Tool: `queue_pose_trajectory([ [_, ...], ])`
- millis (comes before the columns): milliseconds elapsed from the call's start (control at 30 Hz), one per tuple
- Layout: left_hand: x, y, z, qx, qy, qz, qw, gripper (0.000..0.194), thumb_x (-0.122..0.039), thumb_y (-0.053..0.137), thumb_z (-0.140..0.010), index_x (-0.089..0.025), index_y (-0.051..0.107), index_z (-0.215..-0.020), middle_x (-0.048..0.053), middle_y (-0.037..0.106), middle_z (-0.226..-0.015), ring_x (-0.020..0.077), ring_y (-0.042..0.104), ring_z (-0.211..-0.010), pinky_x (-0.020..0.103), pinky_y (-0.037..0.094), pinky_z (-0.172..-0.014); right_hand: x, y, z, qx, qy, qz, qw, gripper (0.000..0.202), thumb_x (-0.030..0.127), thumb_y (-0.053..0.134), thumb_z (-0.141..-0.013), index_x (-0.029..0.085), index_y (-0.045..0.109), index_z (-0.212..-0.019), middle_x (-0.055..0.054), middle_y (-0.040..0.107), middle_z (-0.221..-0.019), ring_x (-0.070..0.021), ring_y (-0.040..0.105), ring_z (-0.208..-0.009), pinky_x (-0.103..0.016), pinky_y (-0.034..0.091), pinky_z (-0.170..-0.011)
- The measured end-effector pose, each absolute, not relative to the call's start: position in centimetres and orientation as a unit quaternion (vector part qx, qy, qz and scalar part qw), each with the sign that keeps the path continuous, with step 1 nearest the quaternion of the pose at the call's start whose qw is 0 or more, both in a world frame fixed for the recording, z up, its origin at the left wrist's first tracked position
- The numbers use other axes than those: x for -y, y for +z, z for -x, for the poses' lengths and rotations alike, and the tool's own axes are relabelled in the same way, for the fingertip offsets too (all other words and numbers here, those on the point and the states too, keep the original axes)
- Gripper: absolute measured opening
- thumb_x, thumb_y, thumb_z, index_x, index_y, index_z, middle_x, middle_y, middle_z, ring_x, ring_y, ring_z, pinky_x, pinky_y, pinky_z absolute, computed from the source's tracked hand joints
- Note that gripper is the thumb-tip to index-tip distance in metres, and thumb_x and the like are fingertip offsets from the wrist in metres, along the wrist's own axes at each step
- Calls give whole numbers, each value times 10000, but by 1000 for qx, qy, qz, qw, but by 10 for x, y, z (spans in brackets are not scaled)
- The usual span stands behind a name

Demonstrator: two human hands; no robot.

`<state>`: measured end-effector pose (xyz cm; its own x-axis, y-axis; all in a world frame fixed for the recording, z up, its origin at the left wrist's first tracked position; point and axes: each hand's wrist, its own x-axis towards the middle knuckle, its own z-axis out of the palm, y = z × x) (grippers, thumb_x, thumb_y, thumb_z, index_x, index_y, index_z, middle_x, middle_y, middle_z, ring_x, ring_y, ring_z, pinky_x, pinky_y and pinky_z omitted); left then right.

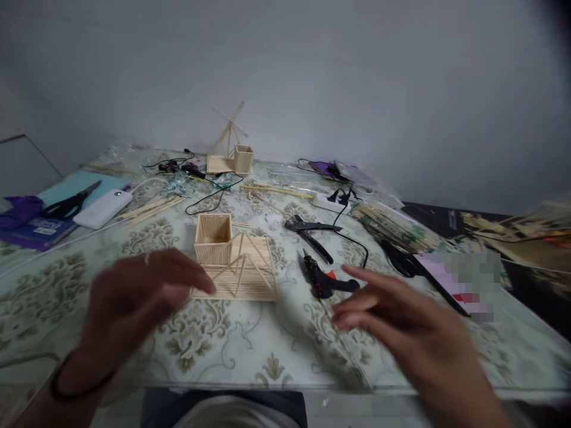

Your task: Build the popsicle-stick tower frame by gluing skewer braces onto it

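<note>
A small stick model stands on the table in front of me: a flat base (250,285), an open square box (213,239) at its back left and thin slanted legs (242,261) meeting at the top. My left hand (143,297) hovers at the model's front left corner, fingers bent, index finger stretched out over the base edge; whether it touches is unclear. My right hand (397,321) is open and blurred, thumb and fingers apart, holding nothing. Just beyond its fingertips lies a black hot glue gun (322,282) with an orange trigger. Pliers (312,235) lie behind the glue gun.
A similar stick model with crossed blades (229,128) stands by the wall. Scissors (74,202) and a white power bank (102,208) lie left. Bundled sticks (388,226), a power strip (332,203), black-handled scissors (399,260) and cables lie right. The table's front edge is near me.
</note>
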<state>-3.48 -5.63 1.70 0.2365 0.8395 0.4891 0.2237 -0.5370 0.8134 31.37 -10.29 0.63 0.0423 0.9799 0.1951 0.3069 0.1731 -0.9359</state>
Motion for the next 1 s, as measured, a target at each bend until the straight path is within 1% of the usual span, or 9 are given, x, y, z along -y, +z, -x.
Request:
queue_pose_trajectory([
  [67, 84, 9, 13, -304, 483, -776, 269, 192, -490, 819, -973, -370, 869, -1114, 2, 882, -1035, 225, 835, -860, 299, 685, -740, 120, -8, -278, 577, 473, 451, 490, 576, 411, 852, -962, 398, 687, -1514, -1, 846, -789, -196, 794, -616, -328, 697, -633],
  [133, 108, -7, -10, -296, 488, -790, 225, 456, -601, 881, -873, -352, 815, -1249, 45, 873, -1115, 237, 848, -913, 292, 713, -787, 133, -26, -249, 550, 562, 411, 462, 563, 453, 802, -1001, 376, 666, -1541, -28, 853, -844, -199, 823, -705, -328, 699, -705],
  [167, 118, -17, -19, -316, 478, -792, 210, 436, -572, 848, -921, -341, 788, -1286, 51, 864, -1140, 221, 850, -941, 272, 713, -819, 137, -35, -238, 540, 586, 404, 450, 572, 486, 784, -1009, 357, 659, -1552, -34, 847, -844, -203, 826, -743, -337, 695, -750],
  [233, 131, -37, -30, -334, 477, -793, 180, 267, -472, 709, -1058, -332, 769, -1277, 33, 853, -1075, 165, 847, -900, 197, 690, -794, 146, -51, -223, 514, 612, 405, 444, 645, 554, 773, -999, 330, 627, -1586, -27, 824, -835, -203, 811, -787, -346, 677, -810],
  [333, 140, -60, -28, -355, 471, -798, 126, 230, -384, 586, -1128, -319, 757, -1267, 31, 853, -1053, 166, 852, -907, 213, 695, -830, 154, -68, -210, 448, 646, 428, 446, 780, 598, 785, -976, 304, 541, -1657, -32, 820, -902, -201, 779, -864, -339, 636, -862],
  [567, 135, -74, -3, -363, 424, -825, 90, 340, -169, 580, -1068, -378, 758, -1269, -13, 868, -1042, 199, 855, -842, 254, 714, -762, 156, -88, -191, 339, 741, 359, 456, 868, 614, 810, -947, 293, 487, -1686, -67, 837, -1077, -256, 787, -1123, -455, 569, -1108],
  [700, 129, -69, 2, -353, 414, -836, 68, 332, -90, 578, -1007, -303, 762, -1183, 27, 871, -1032, 212, 849, -882, 299, 708, -824, 155, -87, -187, 324, 768, 314, 454, 827, 611, 837, -925, 331, 540, -1645, -87, 817, -1257, -266, 750, -1266, -491, 513, -1196],
  [867, 128, -69, 3, -348, 445, -823, 55, 286, -165, 600, -1019, -361, 764, -1148, -10, 857, -938, 217, 835, -828, 307, 692, -778, 150, -84, -193, 361, 768, 305, 432, 769, 535, 887, -910, 385, 574, -1597, -56, 815, -1198, -232, 788, -1158, -450, 567, -1125],
  [1000, 126, -72, 2, -417, 497, -726, 229, 234, -302, 592, -1080, -307, 752, -909, 19, 801, -839, 214, 767, -755, 310, 631, -690, 148, -83, -214, 436, 757, 312, 374, 555, 551, 839, -953, 346, 685, -1445, -55, 822, -1151, -173, 810, -904, -331, 623, -890],
])
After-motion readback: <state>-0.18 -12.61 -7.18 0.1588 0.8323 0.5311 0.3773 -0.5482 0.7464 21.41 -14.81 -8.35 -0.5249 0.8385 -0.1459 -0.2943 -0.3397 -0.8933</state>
